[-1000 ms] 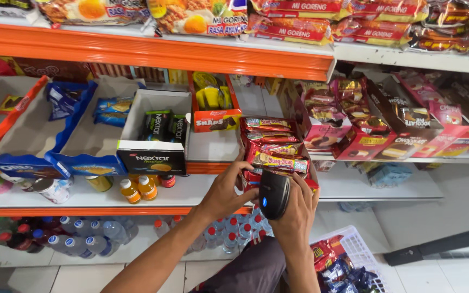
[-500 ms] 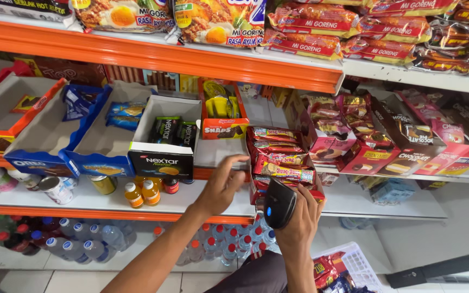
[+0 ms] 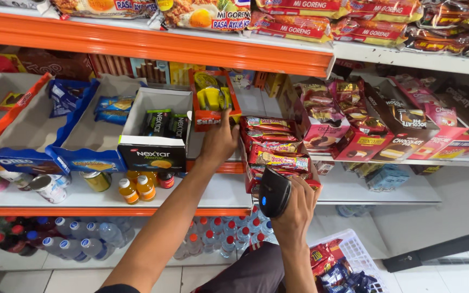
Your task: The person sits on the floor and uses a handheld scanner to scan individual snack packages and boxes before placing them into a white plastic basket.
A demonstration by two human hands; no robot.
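Black scanner [image 3: 274, 192] in rt hand [image 3: 295, 212], screen hidden.

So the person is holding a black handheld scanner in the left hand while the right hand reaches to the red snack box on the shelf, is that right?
Not quite: the hands are swapped. In the head view the right hand holds the black handheld scanner, and the left hand reaches to the red snack box on the shelf.
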